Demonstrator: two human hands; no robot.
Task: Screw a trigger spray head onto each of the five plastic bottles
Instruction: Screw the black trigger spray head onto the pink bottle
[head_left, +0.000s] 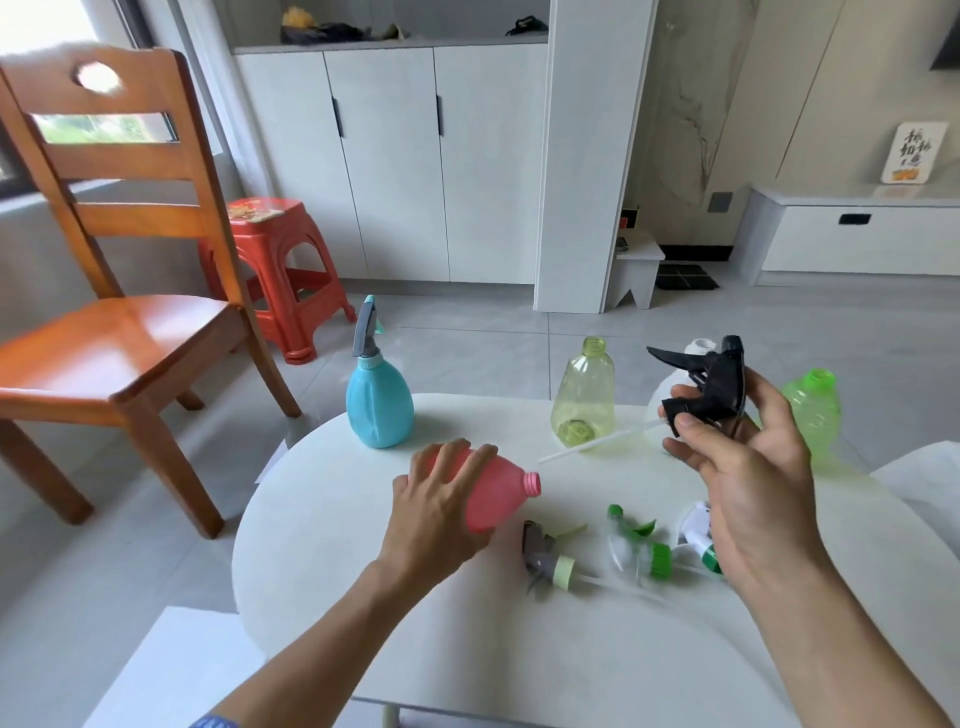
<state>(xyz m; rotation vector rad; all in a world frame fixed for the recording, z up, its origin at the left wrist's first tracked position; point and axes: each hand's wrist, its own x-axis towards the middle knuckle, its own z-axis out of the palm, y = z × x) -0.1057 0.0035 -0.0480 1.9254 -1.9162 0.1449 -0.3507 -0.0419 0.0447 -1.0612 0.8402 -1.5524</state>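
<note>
I see a white rounded table (467, 649) on a grey tiled floor, with white cabinets (395, 156) along the far wall, a wooden chair (130, 260) to the left and a red plastic stool (280, 270) behind it. I count five bottles: a blue bottle (378, 402) standing with its spray head already on, a pale yellow bottle (584, 400) upright and open, a white bottle (670, 384) mostly hidden behind the raised hand, a green bottle (813, 410) at the right, and a pink bottle (493, 491) tilted on its side. My left hand (441, 504) wraps its fingers over the pink bottle. My right hand (748, 467) grips a black spray head (711, 384) above the table, its white tube (587, 444) trailing left. Three more heads lie near the front: a grey and pale green head (548, 558), a clear and green head (636, 545), and a white head (693, 535) partly covered by my right wrist.
</note>
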